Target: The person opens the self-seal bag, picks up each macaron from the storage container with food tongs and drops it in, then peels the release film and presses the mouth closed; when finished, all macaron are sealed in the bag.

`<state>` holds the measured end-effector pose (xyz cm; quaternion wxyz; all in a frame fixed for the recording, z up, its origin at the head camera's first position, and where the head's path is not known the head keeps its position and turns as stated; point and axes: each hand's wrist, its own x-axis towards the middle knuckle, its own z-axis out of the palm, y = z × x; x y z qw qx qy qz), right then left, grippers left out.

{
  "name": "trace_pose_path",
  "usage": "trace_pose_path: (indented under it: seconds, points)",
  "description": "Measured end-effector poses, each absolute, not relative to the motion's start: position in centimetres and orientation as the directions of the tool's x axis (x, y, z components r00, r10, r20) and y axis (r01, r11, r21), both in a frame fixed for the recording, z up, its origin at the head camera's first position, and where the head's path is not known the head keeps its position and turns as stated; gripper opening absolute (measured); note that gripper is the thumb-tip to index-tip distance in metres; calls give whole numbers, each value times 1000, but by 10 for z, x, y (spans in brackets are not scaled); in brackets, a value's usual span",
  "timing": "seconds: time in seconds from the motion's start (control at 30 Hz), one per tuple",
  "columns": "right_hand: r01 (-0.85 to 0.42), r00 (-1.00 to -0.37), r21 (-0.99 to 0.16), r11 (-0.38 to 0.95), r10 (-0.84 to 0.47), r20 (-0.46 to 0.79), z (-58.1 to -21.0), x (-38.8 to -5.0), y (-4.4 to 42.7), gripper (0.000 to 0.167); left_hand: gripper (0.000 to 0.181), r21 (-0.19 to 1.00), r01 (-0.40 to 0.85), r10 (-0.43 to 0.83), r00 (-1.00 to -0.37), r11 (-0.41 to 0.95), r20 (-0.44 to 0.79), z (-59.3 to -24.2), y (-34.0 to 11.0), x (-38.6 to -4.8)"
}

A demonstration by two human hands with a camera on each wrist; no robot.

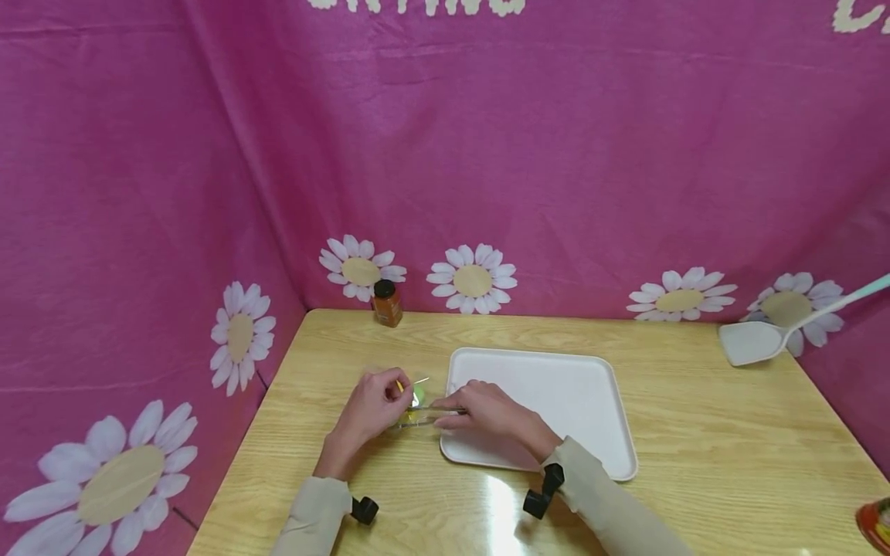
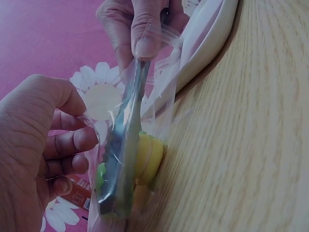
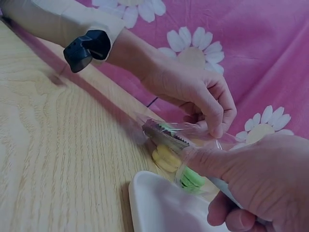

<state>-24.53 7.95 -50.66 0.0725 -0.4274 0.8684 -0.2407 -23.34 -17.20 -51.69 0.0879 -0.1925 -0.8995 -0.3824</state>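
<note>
Two or more macarons (image 3: 166, 158) lie in a clear bag (image 2: 103, 129), left of the tray (image 1: 556, 394). Tongs (image 2: 116, 157) are inserted, clasped by right grip (image 1: 487, 408); bag edge is pinched by left grip (image 1: 375, 401). Removal judged not yet done.

- Left grip (image 1: 375, 401) and right grip (image 1: 487, 409): above the surface (image 1: 716, 432), bag (image 2: 161, 106) between them.
- Inside the bag: macarons (image 2: 148, 157), with the ends of the tongs (image 2: 123, 145) from the right grip beside them.
- Below the right grip and on to its right: tray (image 1: 570, 401).
- Behind the left grip, near the surface's far edge: jar (image 1: 387, 303).
- Well right of the right grip and farther back: spatula (image 1: 754, 344).
- Far right, nearer the person than either grip: a cut-off container (image 1: 878, 525).
- Behind everything: cloth (image 1: 556, 193).
</note>
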Motion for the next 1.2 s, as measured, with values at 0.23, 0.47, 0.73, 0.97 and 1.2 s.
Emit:
trace_pose_path:
  seconds: [0.23,0.47,0.73,0.97,1.2]
  points:
    - [-688,-640,-483,542,-766,53,-505,-247,77,41,12,660,418,280,-909,625,310,-515,-175,-234]
    - [-659,-675,-490,571,-736,50,-505,-246,84,42,11,683,370,260,-929,630,263,-513,-174,-233]
    - [-628,-700,-532,568,-711,67,-509,-240,101,48,11,670,381,262,-925,638,277,-516,-173,-233]
    - [-580,-752,-551,599,-655,79,-503,-222,126,45,11,664,385,268,-923,641,277,-518,-174,-233]
    - [-496,-818,-600,628,-569,81,-498,-203,167,46,12,667,385,271,-923,638,274,-520,-173,-234]
